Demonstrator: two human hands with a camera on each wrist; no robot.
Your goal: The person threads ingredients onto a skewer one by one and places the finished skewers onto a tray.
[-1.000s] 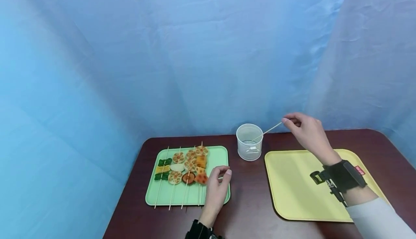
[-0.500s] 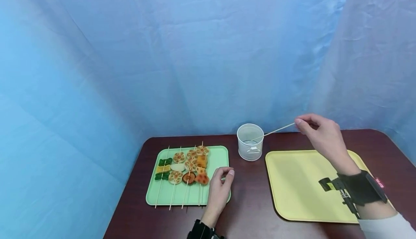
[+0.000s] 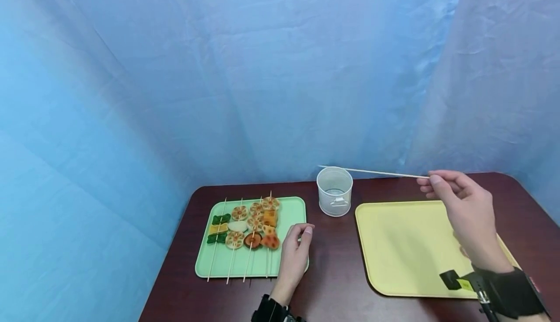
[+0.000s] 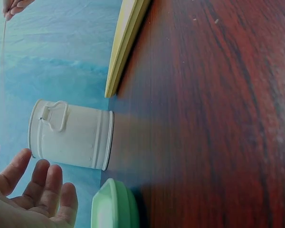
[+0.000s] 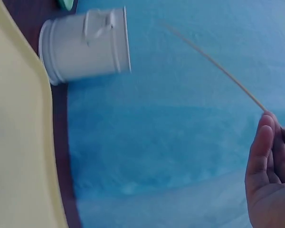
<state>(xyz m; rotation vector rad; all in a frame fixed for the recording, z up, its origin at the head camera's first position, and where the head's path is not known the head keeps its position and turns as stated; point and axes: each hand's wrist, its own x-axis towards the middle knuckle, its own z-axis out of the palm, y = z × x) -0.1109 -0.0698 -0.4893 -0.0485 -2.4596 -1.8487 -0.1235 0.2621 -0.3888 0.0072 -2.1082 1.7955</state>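
Note:
My right hand [image 3: 470, 210] pinches one end of a thin bare wooden skewer [image 3: 376, 171] between thumb and fingertips, above the far part of the yellow tray. The skewer lies nearly level in the air, its tip by the rim of a small white bucket [image 3: 334, 198]. In the right wrist view the skewer [image 5: 218, 66] slants up clear of the bucket [image 5: 85, 45]. Over the right edge of the green tray [image 3: 288, 205] hovers my left hand [image 3: 294, 254], fingers loosely bent and holding nothing. Several skewers of food [image 3: 253, 239] lie on that tray, lotus root slices among them.
The yellow tray [image 3: 407, 259] is on the right of the dark wooden table [image 3: 332, 273]. Between the two trays, at the back, stands the bucket. A blue curtain [image 3: 280, 79] hangs right behind the table's far edge.
My right hand has moved right and toward me, drawing the skewer out of the bucket and turning it from slanted to nearly level. The left hand has stayed in place.

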